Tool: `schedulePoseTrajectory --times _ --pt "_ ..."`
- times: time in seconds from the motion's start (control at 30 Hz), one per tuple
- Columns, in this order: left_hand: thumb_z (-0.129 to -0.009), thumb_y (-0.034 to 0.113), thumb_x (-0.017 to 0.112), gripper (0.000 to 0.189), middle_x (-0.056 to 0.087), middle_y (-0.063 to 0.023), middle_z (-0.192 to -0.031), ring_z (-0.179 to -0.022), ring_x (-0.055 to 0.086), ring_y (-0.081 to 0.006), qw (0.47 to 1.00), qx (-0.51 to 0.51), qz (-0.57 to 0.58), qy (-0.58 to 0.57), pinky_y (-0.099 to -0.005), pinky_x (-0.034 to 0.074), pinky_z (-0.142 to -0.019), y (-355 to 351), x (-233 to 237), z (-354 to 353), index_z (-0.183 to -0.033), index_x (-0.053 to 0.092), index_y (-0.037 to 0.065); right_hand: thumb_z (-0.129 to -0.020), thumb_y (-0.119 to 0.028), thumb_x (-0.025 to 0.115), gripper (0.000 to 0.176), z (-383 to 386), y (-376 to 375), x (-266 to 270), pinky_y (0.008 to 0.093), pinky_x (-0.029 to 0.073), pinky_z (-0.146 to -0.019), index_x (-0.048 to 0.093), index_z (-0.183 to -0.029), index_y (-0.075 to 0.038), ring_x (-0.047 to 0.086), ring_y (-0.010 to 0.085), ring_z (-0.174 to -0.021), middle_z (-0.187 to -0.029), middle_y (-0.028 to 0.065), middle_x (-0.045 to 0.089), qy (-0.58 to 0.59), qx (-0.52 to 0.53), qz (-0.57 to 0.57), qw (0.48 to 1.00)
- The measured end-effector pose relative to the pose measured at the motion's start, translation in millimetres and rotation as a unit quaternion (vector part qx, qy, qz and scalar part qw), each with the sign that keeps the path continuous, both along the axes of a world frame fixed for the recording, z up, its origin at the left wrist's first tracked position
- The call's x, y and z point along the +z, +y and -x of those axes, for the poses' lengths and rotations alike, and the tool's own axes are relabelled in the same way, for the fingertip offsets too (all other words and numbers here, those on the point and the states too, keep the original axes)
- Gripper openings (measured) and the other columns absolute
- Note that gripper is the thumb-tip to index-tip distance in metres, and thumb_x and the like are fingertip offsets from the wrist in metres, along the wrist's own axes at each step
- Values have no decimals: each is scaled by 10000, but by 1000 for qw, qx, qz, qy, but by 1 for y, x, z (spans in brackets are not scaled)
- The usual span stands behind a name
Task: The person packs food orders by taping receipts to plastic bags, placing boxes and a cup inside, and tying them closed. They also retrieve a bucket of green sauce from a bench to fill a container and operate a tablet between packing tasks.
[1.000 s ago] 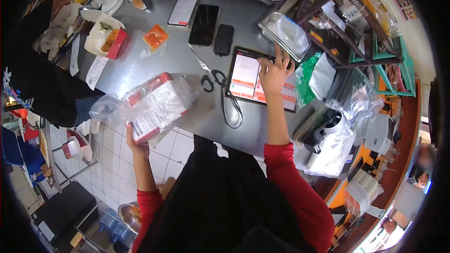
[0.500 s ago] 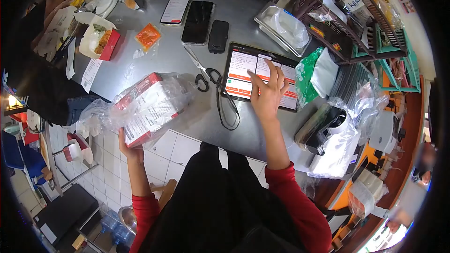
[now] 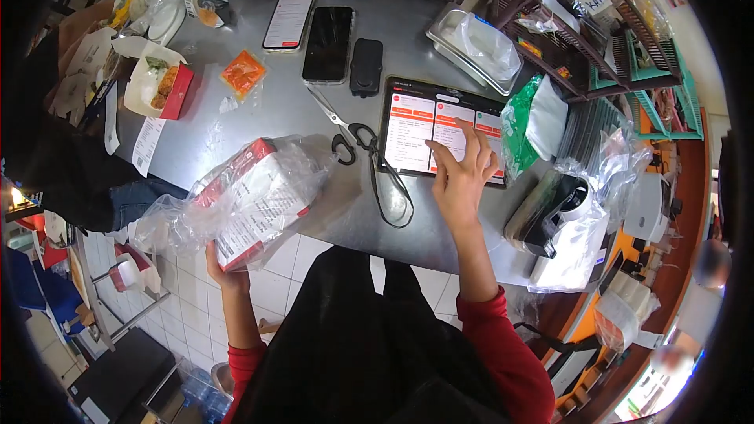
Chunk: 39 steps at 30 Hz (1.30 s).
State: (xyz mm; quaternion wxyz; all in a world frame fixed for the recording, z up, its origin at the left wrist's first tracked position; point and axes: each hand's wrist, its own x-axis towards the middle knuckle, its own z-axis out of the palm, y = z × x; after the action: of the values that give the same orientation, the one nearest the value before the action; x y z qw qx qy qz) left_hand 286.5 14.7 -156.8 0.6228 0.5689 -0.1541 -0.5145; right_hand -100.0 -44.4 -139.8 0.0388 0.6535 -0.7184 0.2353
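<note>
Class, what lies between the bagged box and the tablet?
The black-handled scissors and a looped black cord lie there on the metal table, in the head view.

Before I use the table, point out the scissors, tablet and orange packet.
Scissors (image 3: 335, 118): head view, metal near the pivot.
Tablet (image 3: 408, 140): head view, screen's left part.
Orange packet (image 3: 243, 73): head view, its middle.
</note>
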Motion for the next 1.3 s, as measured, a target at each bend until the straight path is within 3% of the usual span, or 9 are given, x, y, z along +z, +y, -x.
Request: schedulePoseTrajectory --times 0.2,0.63,0.77,0.93,1.03,1.13,1.23,1.3 --pt "-883 407 474 534 544 -126 -1180 -1077 547 -230 1000 0 5 -4 -370 440 -891 0 -2 -1 -1231 437 3 -688 -44 635 251 -10 -2 0 541 230 -982 670 -880 -202 319 318 -1242 -1334 66 383 -2 10 -52 999" --pt "-875 406 477 534 546 -129 -1176 -1071 549 -241 1000 8 10 7 -366 429 -907 1 -6 -1 -1222 447 2 -707 -43 633 217 3 -30 -12 558 235 -989 674 -856 -197 305 316 -1263 -1358 75 368 12 5 -28 1000" --pt "-886 385 421 517 554 -125 -1169 -1066 551 -237 1000 13 0 3 -361 415 -910 -3 -1 4 -1225 443 -5 -684 -41 636 241 2 -11 2 534 235 -987 679 -860 -200 332 307 -1245 -1346 70 390 -9 17 -7 1000" --pt "-881 401 437 526 537 -133 -1186 -1089 536 -245 1000 -1 9 -3 -368 421 -916 0 -3 1 -1220 448 -2 -636 -41 641 268 -3 10 -1 539 225 -984 676 -852 -197 341 302 -1239 -1355 63 392 -11 33 -29 999" --pt "-876 390 446 516 548 -127 -1169 -1075 546 -244 1000 11 8 -9 -371 433 -900 -3 0 7 -1213 453 0 -625 -35 639 290 -3 9 -5 527 222 -981 669 -867 -192 348 301 -1236 -1353 67 393 -10 39 20 999" --pt "-875 382 452 505 548 -119 -1174 -1076 548 -242 1000 24 -6 -4 -371 433 -905 2 -15 -3 -1213 454 7 -624 -26 628 362 -6 8 -4 514 232 -965 665 -941 -196 369 293 -1222 -1329 80 418 40 56 -87 994" --pt "-879 388 463 516 533 -112 -1201 -1110 527 -237 1000 11 -2 6 -369 415 -933 3 -17 -4 -1237 441 17 -680 -24 618 381 -15 5 19 491 249 -969 645 -1034 -162 406 285 -1196 -1274 98 466 -10 36 -1 999" --pt "-883 396 475 535 520 -105 -1226 -1143 504 -230 1000 4 0 15 -366 397 -956 0 -14 1 -1265 425 26 -736 -41 607 348 -30 3 32 462 276 -973 627 -1073 -126 428 288 -1180 -1235 112 495 -127 50 26 990"
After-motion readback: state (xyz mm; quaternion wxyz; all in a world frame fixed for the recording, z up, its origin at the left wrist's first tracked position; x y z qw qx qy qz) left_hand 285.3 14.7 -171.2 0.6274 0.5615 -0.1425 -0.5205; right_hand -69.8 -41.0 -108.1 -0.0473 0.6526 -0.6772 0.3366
